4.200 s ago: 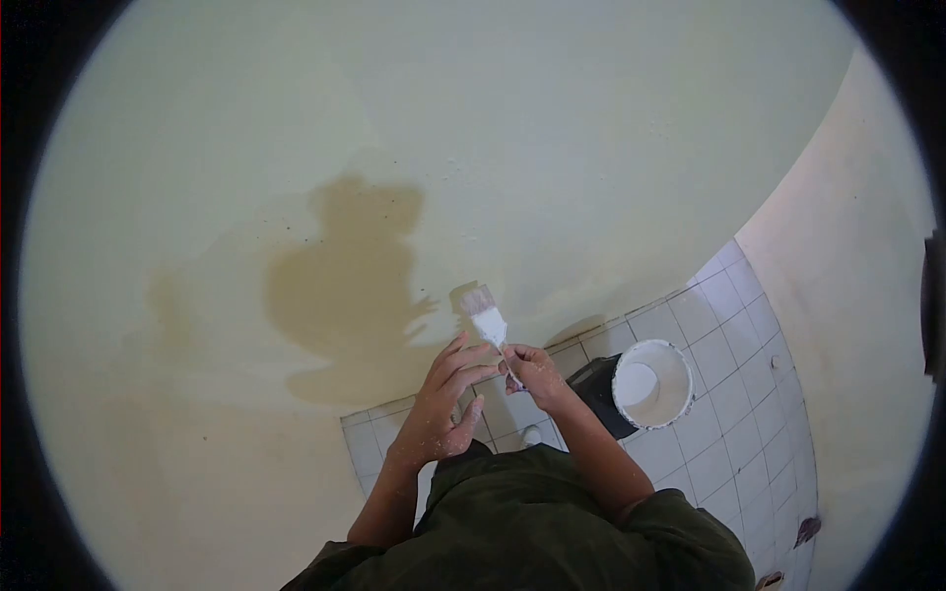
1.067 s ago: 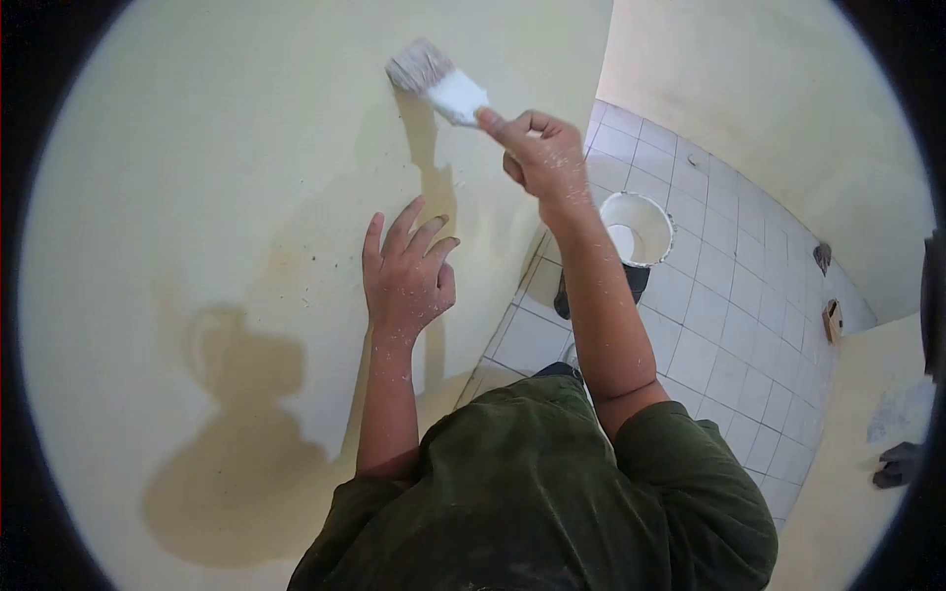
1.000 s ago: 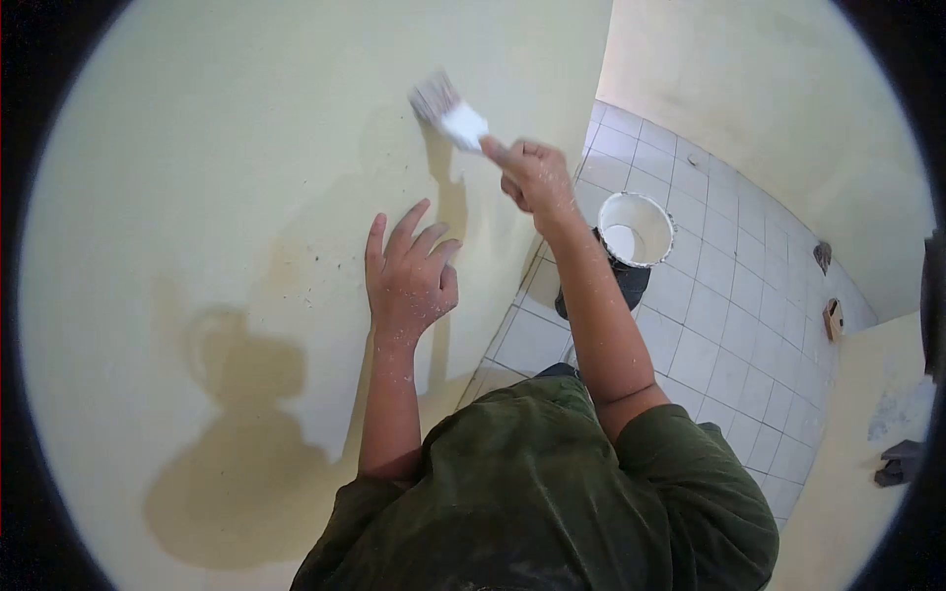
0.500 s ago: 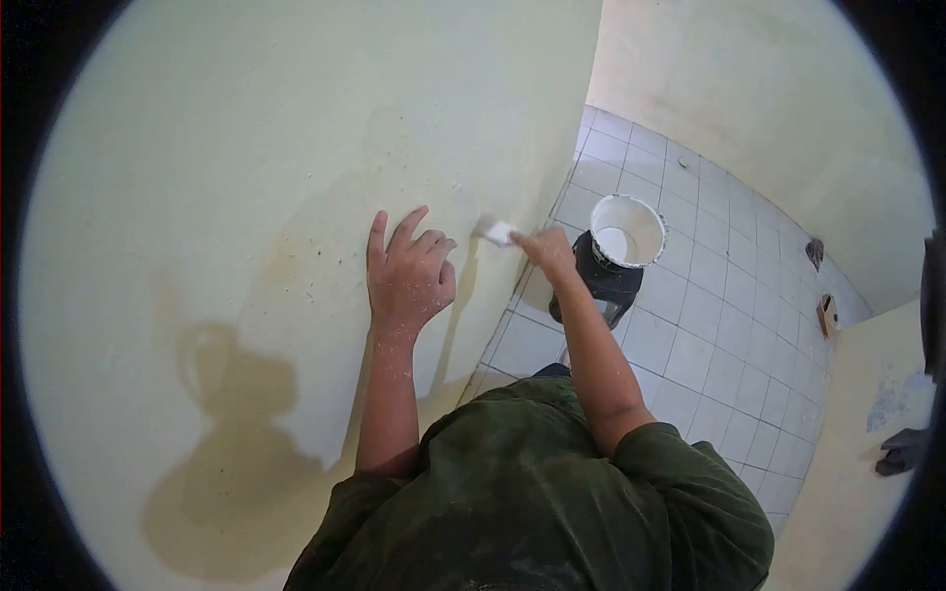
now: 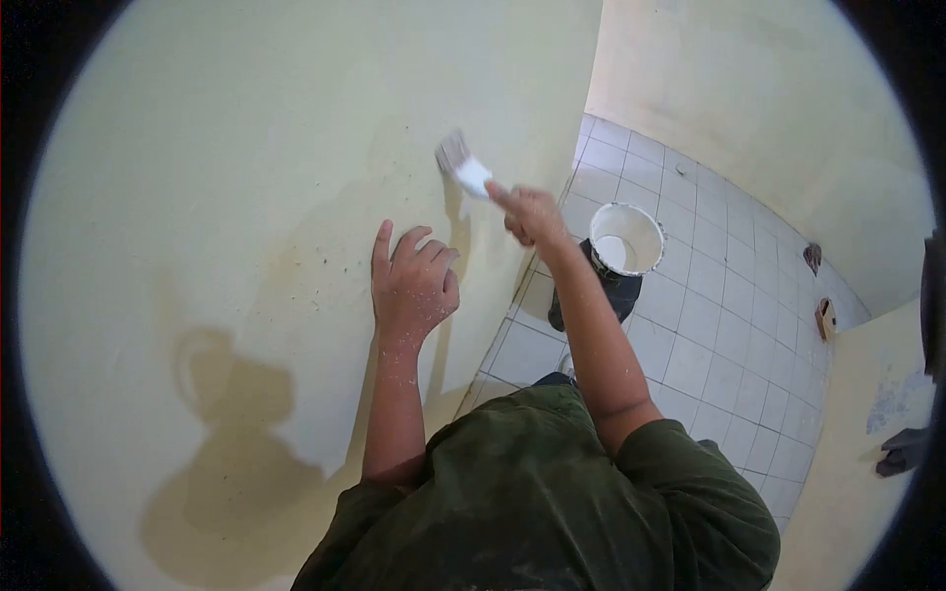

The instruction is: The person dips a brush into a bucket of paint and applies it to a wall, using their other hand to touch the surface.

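Observation:
My right hand (image 5: 533,215) is closed round the handle of a paintbrush (image 5: 471,174) with a white ferrule part, its bristles (image 5: 452,151) angled up and left at the wall. The bristles are slightly blurred. My left hand (image 5: 410,286), speckled with small white dots, lies against the pale yellow-green wall (image 5: 246,148), below and left of the brush. Its index finger points up and the others are loosely bent, with nothing in them. Small dark and light specks dot the wall beside it.
A white bucket (image 5: 628,239) with paint-smeared rim stands on a black object (image 5: 613,295) to the right, close to my right forearm. White tiles (image 5: 696,320) cover the floor. A brown item (image 5: 826,318) and a dark crumpled thing (image 5: 812,258) lie near the far wall.
My right hand has moved the paintbrush up and left along the wall. My left hand has shifted slightly down and right in view.

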`<state>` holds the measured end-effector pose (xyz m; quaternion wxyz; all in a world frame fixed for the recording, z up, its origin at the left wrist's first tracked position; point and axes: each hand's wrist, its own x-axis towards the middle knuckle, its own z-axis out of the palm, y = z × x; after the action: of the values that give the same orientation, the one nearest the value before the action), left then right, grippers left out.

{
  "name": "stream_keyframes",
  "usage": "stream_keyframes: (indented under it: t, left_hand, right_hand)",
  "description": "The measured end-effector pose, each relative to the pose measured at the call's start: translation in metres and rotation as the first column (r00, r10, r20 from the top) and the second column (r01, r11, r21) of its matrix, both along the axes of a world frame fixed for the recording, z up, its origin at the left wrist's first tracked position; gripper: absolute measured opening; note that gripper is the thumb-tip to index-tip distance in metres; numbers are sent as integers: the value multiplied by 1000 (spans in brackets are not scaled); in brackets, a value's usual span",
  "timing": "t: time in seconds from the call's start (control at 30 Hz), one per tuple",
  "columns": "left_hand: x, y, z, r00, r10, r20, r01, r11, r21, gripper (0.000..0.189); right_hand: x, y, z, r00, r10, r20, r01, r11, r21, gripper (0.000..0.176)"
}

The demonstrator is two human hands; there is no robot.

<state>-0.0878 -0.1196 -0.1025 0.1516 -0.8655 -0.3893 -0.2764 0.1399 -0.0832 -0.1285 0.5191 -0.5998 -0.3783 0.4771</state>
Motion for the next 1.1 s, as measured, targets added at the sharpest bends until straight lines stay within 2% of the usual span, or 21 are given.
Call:
stream_keyframes:
  t: [0.03, 0.1, 0.17, 0.23, 0.27, 0.33, 0.4, 0.47, 0.53, 0.6, 0.7, 0.8, 0.83, 0.9, 1.03, 1.1]
  left_hand:
    - [1, 0, 1, 1000, 2, 4, -2, 1000, 1, 23]
    - [1, 3, 2, 1000, 2, 1, -2, 1000, 2, 23]
    - [0, 0, 0, 1000, 7, -8, -7, 1000, -5, 23]
    - [0, 1, 0, 1000, 12, -20, -11, 1000, 7, 24]
    - [0, 3, 1, 1000, 8, -17, -8, 1000, 9, 24]
    - [-1, 2, 0, 1000, 4, -19, -4, 1000, -1, 24]
    - [-1, 2, -1, 1000, 5, -24, -6, 1000, -7, 24]
    - [-1, 3, -1, 1000, 10, -25, -10, 1000, -8, 24]
    - [-1, 2, -1, 1000, 14, -26, -15, 1000, -11, 25]
    - [0, 3, 0, 999, 21, -26, -21, 1000, -6, 24]
    - [0, 2, -1, 999, 27, -38, -27, 1000, 3, 23]
    - [0, 1, -1, 998, 36, -60, -36, 999, -6, 22]
    - [-1, 2, -1, 997, 38, -68, -39, 999, -10, 22]
    - [-2, 2, -2, 996, 48, -72, -48, 999, -2, 22]
    - [1, 1, -1, 995, 59, -83, -58, 998, 18, 20]
    - [0, 2, -3, 993, 64, -95, -63, 998, 13, 24]
  right_hand:
    - [2, 1, -30, 999, 32, -36, -35, 997, -72, 61]
    - [9, -3, -77, 984, 128, 125, -96, 967, -235, 64]
    - [17, -10, -145, 982, 61, 180, 4, 941, -339, 64]
    - [24, -26, -190, 924, 50, 379, 101, 925, -368, 61]
    - [25, -28, -188, 880, 46, 473, 150, 917, -369, 60]
    - [31, -26, -186, 887, 23, 462, 154, 927, -342, 56]
    - [29, -29, -155, 888, -5, 459, 158, 942, -297, 54]
    - [24, -15, -89, 883, -39, 468, 161, 961, -223, 53]
    - [16, -9, -13, 933, -146, 330, 167, 985, -39, 51]
    - [6, -23, 70, 978, -188, 85, 175, 974, 140, 52]
    - [7, -32, 117, 967, -45, -251, 104, 968, 228, 52]
    - [-6, -11, 76, 997, -74, -19, 76, 961, 265, 52]
    - [-7, -3, 48, 998, -38, -53, 46, 986, 163, 50]
    - [1, 8, -28, 960, 106, -261, -107, 994, 8, 51]
    - [6, -13, -155, 996, -43, -79, 19, 961, -277, 52]
    - [9, -25, -221, 978, -35, 204, 107, 930, -352, 55]
